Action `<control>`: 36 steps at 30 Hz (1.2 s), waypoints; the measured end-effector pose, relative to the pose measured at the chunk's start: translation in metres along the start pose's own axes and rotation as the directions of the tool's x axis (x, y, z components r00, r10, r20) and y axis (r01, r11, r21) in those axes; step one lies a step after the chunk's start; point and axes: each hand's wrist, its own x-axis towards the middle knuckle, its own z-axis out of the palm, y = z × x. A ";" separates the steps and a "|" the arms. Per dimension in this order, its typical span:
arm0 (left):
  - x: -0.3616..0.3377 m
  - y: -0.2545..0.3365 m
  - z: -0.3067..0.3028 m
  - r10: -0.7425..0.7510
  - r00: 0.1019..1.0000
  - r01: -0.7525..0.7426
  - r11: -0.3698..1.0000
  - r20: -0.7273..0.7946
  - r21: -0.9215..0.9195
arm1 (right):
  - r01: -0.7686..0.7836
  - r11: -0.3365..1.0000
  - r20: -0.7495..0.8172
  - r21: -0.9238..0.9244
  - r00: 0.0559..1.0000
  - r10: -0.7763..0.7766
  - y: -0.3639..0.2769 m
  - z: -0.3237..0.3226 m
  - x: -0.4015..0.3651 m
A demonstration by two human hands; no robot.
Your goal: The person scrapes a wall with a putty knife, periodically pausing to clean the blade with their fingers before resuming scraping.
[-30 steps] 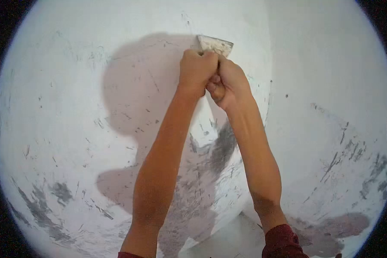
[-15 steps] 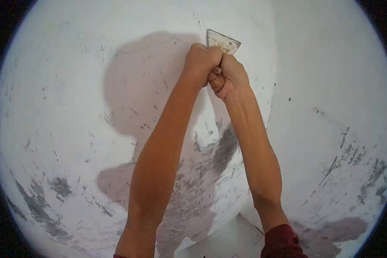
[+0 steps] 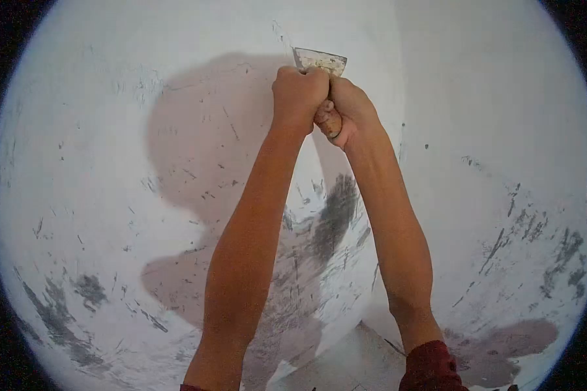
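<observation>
Both hands, left (image 3: 301,98) and right (image 3: 352,107), are clamped together around the handle of the scraper (image 3: 321,61). It is at the white wall (image 3: 98,189), near the top of the view; its long axis runs roughly upright, wide blade uppermost, handle end downward. The blade's edge seems to touch the wall, though contact is hard to tell.

Two hands (image 3: 300,98) (image 3: 353,104), two forearms (image 3: 241,247) (image 3: 398,228), two sleeves (image 3: 430,366) (image 3: 194,388) and one scraper (image 3: 322,62) are visible.
</observation>
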 end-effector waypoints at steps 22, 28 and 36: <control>0.009 -0.009 0.006 -0.060 0.997 0.060 0.998 -0.045 0.008 | -0.028 0.998 -0.011 0.062 1.000 0.028 0.001 0.004 0.015; -0.002 -0.018 0.023 0.349 0.937 -0.335 0.889 0.012 0.312 | 0.764 -0.081 0.657 -0.640 0.489 -0.574 0.014 -0.041 -0.005; -0.337 -0.168 -0.139 -0.330 0.769 0.345 0.935 0.547 0.079 | -0.627 0.775 0.011 -0.080 0.777 0.629 0.247 -0.208 -0.256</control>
